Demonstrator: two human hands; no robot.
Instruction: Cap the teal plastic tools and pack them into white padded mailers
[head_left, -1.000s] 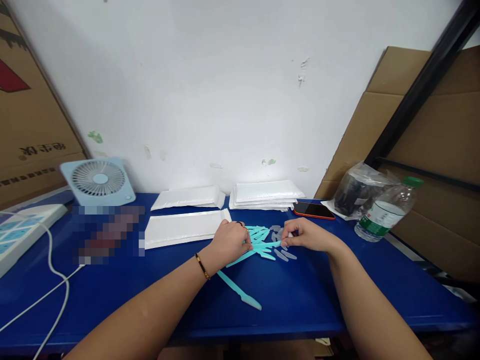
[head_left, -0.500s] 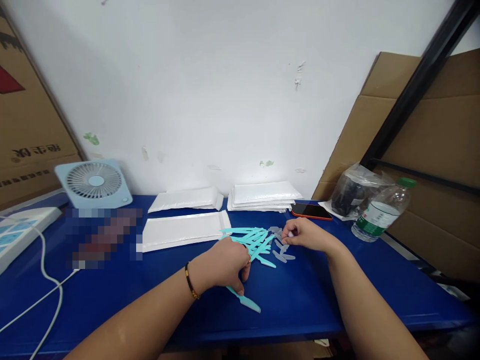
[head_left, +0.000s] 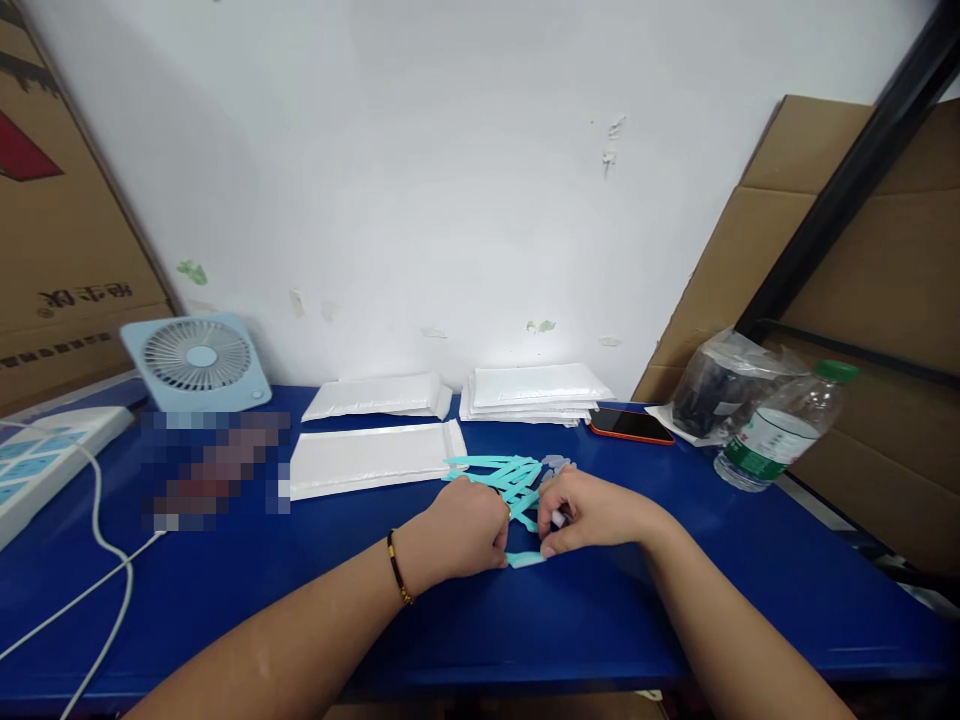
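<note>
A single turquoise stick (head_left: 526,559) lies crosswise between the two hands, at the near side of the heap and low over the blue table (head_left: 480,640). The left hand (head_left: 466,528) grasps it by its left part, the fingers folded down so that they hide the rest of its length. The right hand (head_left: 592,512) has its thumb at the stick's right end, the other fingers curled (a small pale piece shows among them, too little of it to name); whether this hand grips the stick or only touches it, I cannot tell.

Just beyond the hands, more turquoise sticks (head_left: 514,480) lie crisscrossed in a loose heap, with some translucent pieces (head_left: 555,464) at its right, partly hidden by the right hand. Left of the heap is a flat white padded envelope (head_left: 375,457); farther back, by the wall (head_left: 450,180), are two stacks of envelopes (head_left: 536,388). To the far right lie a phone (head_left: 632,425) and a tilted bottle (head_left: 780,435) with a green cap; to the far left stands a pale blue fan (head_left: 201,357).
</note>
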